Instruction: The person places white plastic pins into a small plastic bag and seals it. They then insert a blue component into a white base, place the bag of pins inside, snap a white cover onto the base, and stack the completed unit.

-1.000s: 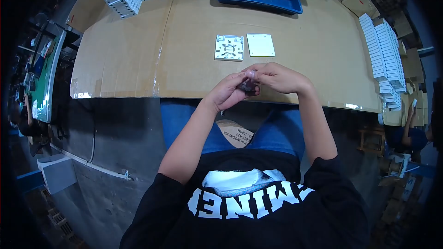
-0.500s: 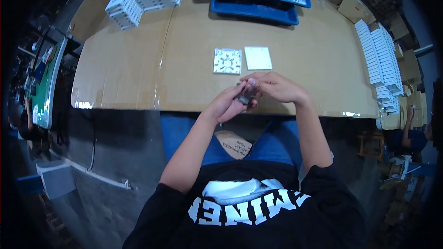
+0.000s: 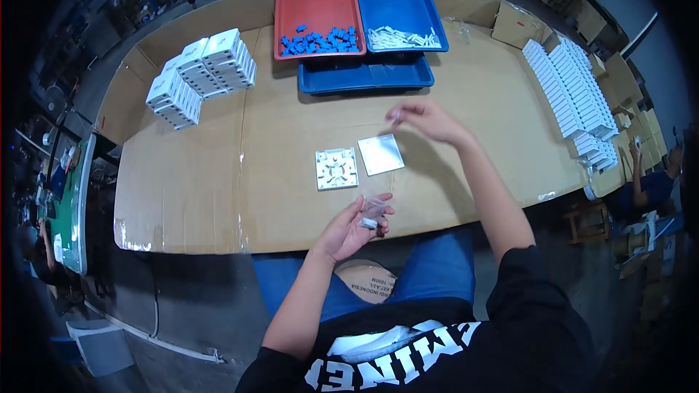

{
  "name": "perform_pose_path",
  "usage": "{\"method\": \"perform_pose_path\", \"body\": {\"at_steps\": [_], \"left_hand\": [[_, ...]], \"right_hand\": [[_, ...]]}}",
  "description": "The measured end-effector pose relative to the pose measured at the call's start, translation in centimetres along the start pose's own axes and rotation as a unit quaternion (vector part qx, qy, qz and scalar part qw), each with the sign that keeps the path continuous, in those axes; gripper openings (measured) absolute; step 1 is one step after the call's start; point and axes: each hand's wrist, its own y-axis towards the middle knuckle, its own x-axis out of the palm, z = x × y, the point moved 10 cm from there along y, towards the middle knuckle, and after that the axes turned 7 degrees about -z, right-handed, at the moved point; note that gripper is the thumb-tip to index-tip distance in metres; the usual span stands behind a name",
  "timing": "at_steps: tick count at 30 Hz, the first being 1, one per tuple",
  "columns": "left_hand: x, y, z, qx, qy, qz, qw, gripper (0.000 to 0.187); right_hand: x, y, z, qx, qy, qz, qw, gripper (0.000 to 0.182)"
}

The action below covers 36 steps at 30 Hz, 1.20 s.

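Observation:
My left hand [image 3: 345,233] is palm up near the table's front edge, its fingers closed around a small clear plastic bag [image 3: 375,208] with something white at its lower end. My right hand [image 3: 429,121] is raised beyond it to the right, thumb and fingertips pinched together; whatever they may hold is too small to name. Between the hands and the trays lie two square white plastic pieces. One is an open box base [image 3: 336,169] with moulded clips inside; the other is a flat cover [image 3: 381,154] to its right.
A red tray [image 3: 318,11] of small blue parts and a blue tray [image 3: 399,11] of white sticks sit above another blue tray [image 3: 364,87]. Stacked white boxes [image 3: 175,91] stand at left, long rows of white pieces [image 3: 575,94] at right. People work at both sides.
My hands have come apart. The right one has moved up and away, while the left keeps the clear bag near the table edge. The view has tilted up, showing more of the trays.

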Motion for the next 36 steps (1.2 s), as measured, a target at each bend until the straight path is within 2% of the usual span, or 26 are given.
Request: {"method": "perform_pose_path", "body": {"at_steps": [2, 4, 5, 7, 12, 14, 15, 17, 21, 23, 26, 29, 33, 36], "left_hand": [[0.2, 0.1, 0.0, -0.003, 0.005, -0.006, 1.0, 0.065], [0.1, 0.2, -0.1, -0.018, 0.001, -0.003, 1.0, 0.064], [0.5, 0.3, 0.0, -0.02, -0.005, -0.012, 1.0, 0.06], [0.8, 0.5, 0.1, -0.022, -0.01, -0.01, 1.0, 0.059], [0.1, 0.7, -0.1, -0.037, -0.028, -0.006, 0.999, 0.064], [0.0, 0.7, -0.1, -0.041, -0.025, 0.0, 0.999, 0.065], [0.0, 0.7, -0.2, -0.045, -0.031, 0.002, 0.998, 0.065], [-0.1, 0.8, -0.2, -0.049, -0.038, 0.005, 0.998, 0.065], [0.2, 0.8, 0.0, -0.05, -0.048, -0.001, 0.998, 0.064], [0.2, 0.9, -0.1, -0.053, -0.049, 0.0, 0.997, 0.064], [0.3, 0.9, -0.2, -0.058, -0.049, -0.001, 0.997, 0.063], [0.2, 0.9, -0.1, -0.055, -0.048, 0.005, 0.997, 0.063], [0.2, 0.9, 0.0, -0.052, -0.044, 0.008, 0.998, 0.063], [0.1, 0.9, 0.0, -0.052, -0.02, 0.013, 0.998, 0.062]], "right_hand": [[-6.4, 3.2, 1.7, -0.034, -0.039, 0.097, 0.994, 0.025], [-12.7, 4.8, 1.8, -0.031, -0.173, 0.229, 0.957, 0.02], [-14.5, 6.1, 2.2, -0.032, -0.174, 0.23, 0.957, 0.02], [-18.8, 7.3, 2.3, 0.017, -0.282, 0.326, 0.902, 0.019], [-22.2, 12.6, 3.3, 0.017, -0.375, 0.322, 0.869, 0.018], [-21.7, 14.4, 3.9, 0.055, -0.491, 0.282, 0.822, 0.02], [-21.7, 14.8, 4.0, 0.055, -0.49, 0.282, 0.823, 0.02], [-21.9, 15.8, 5.1, 0.115, -0.497, 0.263, 0.819, 0.019], [-22.1, 16.5, 4.5, 0.138, -0.495, 0.247, 0.821, 0.017], [-22.5, 16.7, 5.4, 0.192, -0.438, 0.21, 0.852, 0.016], [-22.6, 16.5, 4.6, 0.204, -0.446, 0.204, 0.847, 0.021], [-22.8, 17.7, 5.6, 0.17, -0.449, 0.175, 0.86, 0.019], [-22.6, 17.3, 4.9, 0.143, -0.476, 0.174, 0.85, 0.015], [-23.8, 16.1, 3.7, 0.115, -0.441, 0.238, 0.858, 0.013]]}}
